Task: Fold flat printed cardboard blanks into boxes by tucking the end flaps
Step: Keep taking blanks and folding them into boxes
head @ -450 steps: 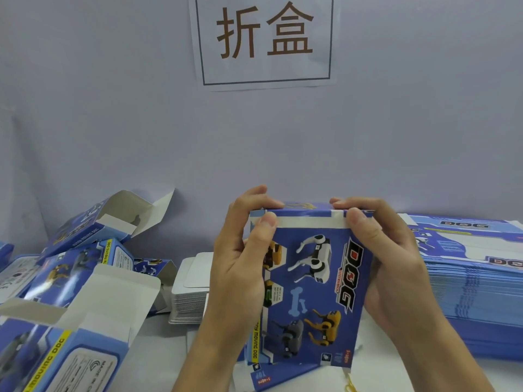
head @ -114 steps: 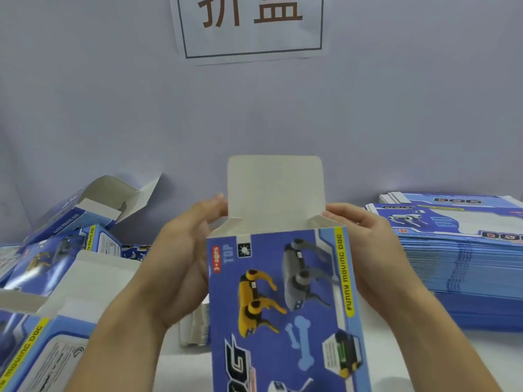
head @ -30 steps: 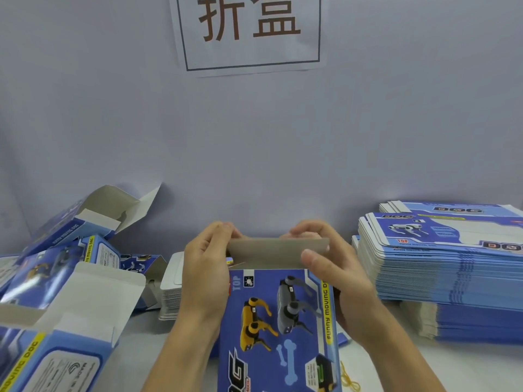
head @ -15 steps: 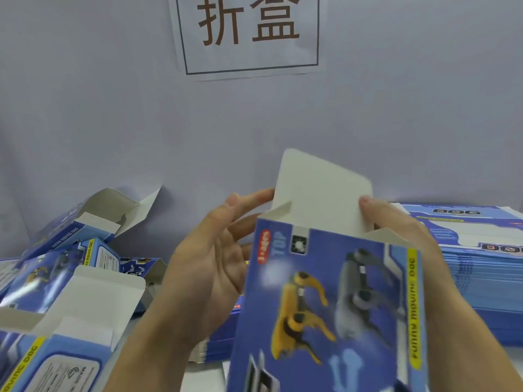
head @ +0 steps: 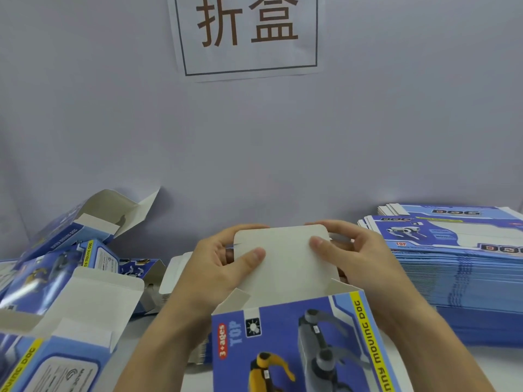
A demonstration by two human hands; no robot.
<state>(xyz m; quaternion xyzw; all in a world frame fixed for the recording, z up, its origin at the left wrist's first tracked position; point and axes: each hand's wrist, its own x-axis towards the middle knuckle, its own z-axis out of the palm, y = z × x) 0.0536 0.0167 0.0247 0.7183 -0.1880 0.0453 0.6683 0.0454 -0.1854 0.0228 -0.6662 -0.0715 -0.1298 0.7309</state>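
Blue printed cardboard box [head: 300,343] held upright, long axis vertical, open end up. Plain white rounded top flap [head: 284,267] stands above the mouth. Left hand [head: 218,267] and right hand [head: 353,258] pinch its two upper corners, thumbs in front; fingers behind, probably curled. Mouth lies directly below the grip.

A pale white table top [head: 481,360] carries a tall stack of flat blue printed cardboard blanks [head: 458,273] at right, folded open-ended blue boxes [head: 65,284] heaped at left, and a white card stack [head: 169,281] between, farther back.
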